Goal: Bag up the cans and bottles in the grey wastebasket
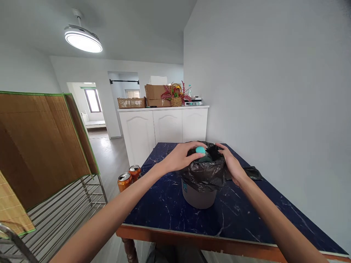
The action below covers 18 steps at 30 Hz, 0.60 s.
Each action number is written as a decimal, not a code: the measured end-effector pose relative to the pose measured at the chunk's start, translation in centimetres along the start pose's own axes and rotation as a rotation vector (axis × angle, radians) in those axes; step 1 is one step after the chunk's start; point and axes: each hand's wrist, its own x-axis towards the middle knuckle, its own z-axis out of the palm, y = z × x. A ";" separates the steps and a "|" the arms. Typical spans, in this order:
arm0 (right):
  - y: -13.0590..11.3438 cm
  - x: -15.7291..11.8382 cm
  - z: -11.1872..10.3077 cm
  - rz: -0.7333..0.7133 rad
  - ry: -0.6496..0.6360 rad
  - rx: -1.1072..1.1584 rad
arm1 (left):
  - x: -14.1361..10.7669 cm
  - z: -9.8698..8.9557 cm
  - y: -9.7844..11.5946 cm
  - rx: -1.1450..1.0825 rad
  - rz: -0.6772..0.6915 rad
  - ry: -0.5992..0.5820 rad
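Observation:
A small grey bin [199,199] stands on the dark blue marbled table, lined with a black garbage bag [204,175] folded over its rim. My left hand [182,156] reaches over the bin's left side, its thumb and fingers around the neck of a bottle with a teal cap [200,150]. Most of that bottle is hidden inside the bag. At the right side of the rim is my right hand [231,164], its fingers and thumb on the edge of the bag.
Two orange drink cans [124,180] stand at the table's left edge. More black plastic [251,172] lies right of the bin, near the wall. Beyond the table [164,215], a white cabinet [167,126] carries cardboard boxes and a flower basket [176,101]. A metal rack [68,204] is at left.

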 end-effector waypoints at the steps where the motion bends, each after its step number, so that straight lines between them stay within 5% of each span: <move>1: -0.1 -0.1 0.0 0.008 0.002 0.001 | -0.2 -0.1 0.0 0.035 0.017 -0.028; 4: -0.2 -0.2 -0.1 0.023 0.014 0.005 | -1.5 -1.2 -1.1 0.125 0.003 0.083; 7: 0.0 -0.2 0.0 0.029 0.024 0.010 | -3.7 -3.9 -4.3 0.429 -0.248 0.226; 13: 0.2 -0.2 0.2 0.041 0.035 0.026 | -10.1 -8.8 -12.4 0.758 -0.790 0.064; 18: 0.4 -0.2 0.2 0.028 0.036 0.026 | -13.4 -8.3 -14.9 0.775 -0.992 -0.136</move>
